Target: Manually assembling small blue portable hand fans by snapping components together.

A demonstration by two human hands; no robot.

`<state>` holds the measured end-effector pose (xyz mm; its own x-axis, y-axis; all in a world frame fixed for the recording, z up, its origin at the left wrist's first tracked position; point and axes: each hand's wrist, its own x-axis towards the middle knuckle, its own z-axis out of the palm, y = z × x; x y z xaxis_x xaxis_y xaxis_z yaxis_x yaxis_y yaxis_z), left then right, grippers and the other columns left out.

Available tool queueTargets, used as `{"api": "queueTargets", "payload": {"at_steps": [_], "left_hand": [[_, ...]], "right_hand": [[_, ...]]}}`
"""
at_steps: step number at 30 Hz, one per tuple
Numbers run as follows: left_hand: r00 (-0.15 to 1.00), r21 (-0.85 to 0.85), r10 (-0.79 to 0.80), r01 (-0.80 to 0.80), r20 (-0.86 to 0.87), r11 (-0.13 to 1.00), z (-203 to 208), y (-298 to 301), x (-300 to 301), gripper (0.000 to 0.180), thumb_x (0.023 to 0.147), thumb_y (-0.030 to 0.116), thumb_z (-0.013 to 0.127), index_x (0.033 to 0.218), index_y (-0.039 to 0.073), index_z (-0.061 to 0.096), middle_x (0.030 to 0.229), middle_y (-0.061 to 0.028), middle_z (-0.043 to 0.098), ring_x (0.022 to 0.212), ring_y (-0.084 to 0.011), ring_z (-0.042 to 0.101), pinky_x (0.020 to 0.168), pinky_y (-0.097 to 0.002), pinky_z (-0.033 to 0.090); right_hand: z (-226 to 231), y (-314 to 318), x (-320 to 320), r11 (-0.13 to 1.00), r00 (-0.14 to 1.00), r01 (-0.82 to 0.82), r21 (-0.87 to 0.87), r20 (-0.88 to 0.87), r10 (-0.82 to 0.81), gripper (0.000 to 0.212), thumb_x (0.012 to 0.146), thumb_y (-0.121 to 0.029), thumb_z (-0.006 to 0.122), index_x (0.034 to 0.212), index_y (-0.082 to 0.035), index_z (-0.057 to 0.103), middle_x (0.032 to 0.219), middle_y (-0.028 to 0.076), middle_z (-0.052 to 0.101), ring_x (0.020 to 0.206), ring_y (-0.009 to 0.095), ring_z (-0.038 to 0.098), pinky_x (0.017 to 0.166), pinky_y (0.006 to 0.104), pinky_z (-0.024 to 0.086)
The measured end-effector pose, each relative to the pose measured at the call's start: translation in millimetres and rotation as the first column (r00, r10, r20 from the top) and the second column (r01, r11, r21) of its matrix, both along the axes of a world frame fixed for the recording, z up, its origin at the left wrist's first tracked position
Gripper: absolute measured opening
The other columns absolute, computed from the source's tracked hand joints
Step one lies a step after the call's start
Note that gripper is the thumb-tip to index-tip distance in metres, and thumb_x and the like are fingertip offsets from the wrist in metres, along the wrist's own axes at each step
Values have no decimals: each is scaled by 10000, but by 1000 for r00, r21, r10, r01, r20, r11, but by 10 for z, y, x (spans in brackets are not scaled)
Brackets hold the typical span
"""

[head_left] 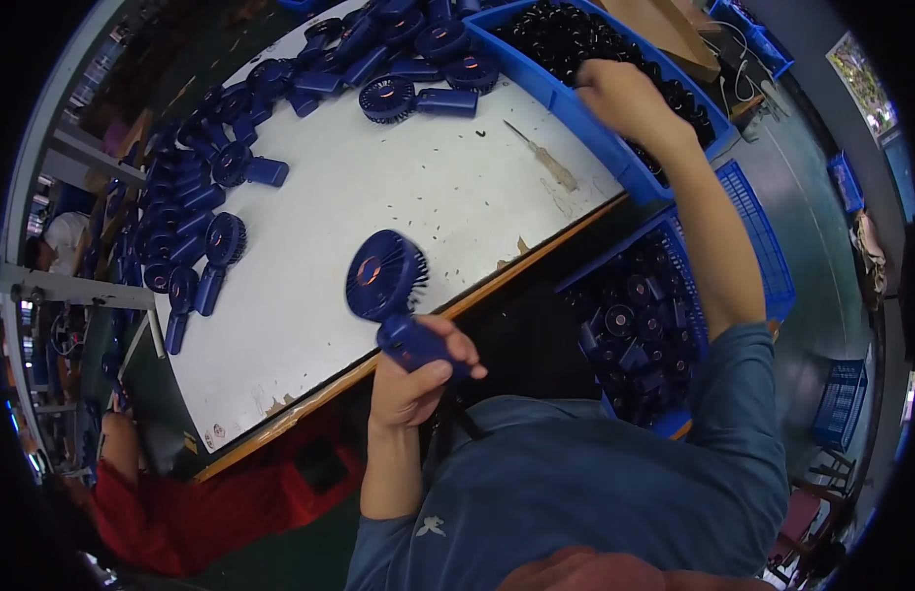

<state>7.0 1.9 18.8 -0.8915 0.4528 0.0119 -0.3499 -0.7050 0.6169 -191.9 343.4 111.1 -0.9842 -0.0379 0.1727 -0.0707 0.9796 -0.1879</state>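
My left hand [415, 379] is wrapped round the handle of a dark blue handheld fan [386, 276], its round head tilted up over the table's front edge. At the upper right, my right hand [630, 103] reaches into a blue plastic bin [551, 89] heaped with small glossy black parts [566, 34]. The fingers of that hand are curled downward among the parts. Their tips are hidden, so I cannot make out what is between them.
Many blue handheld fans [388, 98] lie along the white table's [329, 197] far and left sides. A screwdriver [546, 158] lies near the bin, with tiny dark bits scattered about. Beside me a blue crate [576, 286] holds more fans. A person in red [201, 502] sits at left.
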Motion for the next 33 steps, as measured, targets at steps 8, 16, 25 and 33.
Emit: {"api": "queueTargets", "payload": {"at_steps": [8, 16, 25, 33], "left_hand": [[998, -14, -19, 19, -53, 1000, -6, -206, -24, 271, 810, 0, 701, 1031, 7, 544, 887, -144, 573, 860, -261, 604, 616, -382, 603], [976, -159, 184, -164, 117, 973, 93, 148, -124, 439, 896, 70, 671, 1284, -14, 481, 1118, -136, 606, 912, -195, 641, 593, -296, 599], [977, -171, 109, -77, 183, 982, 99, -200, -37, 371, 877, 25, 674, 1214, -4, 522, 999, -106, 619, 823, -175, 634, 511, -263, 558], [991, -61, -95, 101, 92, 993, -76, -149, 99, 558, 886, 441, 695, 1191, 3, 531, 932, -140, 626, 837, -218, 661, 523, -313, 590]], "right_hand": [[-641, 1160, -383, 987, 984, 75, -141, -150, -96, 404, 813, -3, 551, 1213, -31, 604, 976, 226, 680, 933, 350, 676, 841, 426, 528], [-458, -1395, 1529, 267, 833, -265, -927, -81, 547, 446, 814, 81, 581, 1245, -30, 608, 881, 28, 578, 751, 99, 592, 672, 269, 512], [-506, -1548, 1545, 356, 638, -675, -646, -269, 721, 371, 822, 28, 678, 1189, -17, 637, 1064, 153, 593, 929, 288, 637, 781, 344, 533], [-391, -1751, 1395, 381, 591, -756, -532, -305, 746, 345, 803, -51, 729, 1137, -13, 648, 1026, 129, 590, 878, 274, 620, 735, 346, 532]]}}
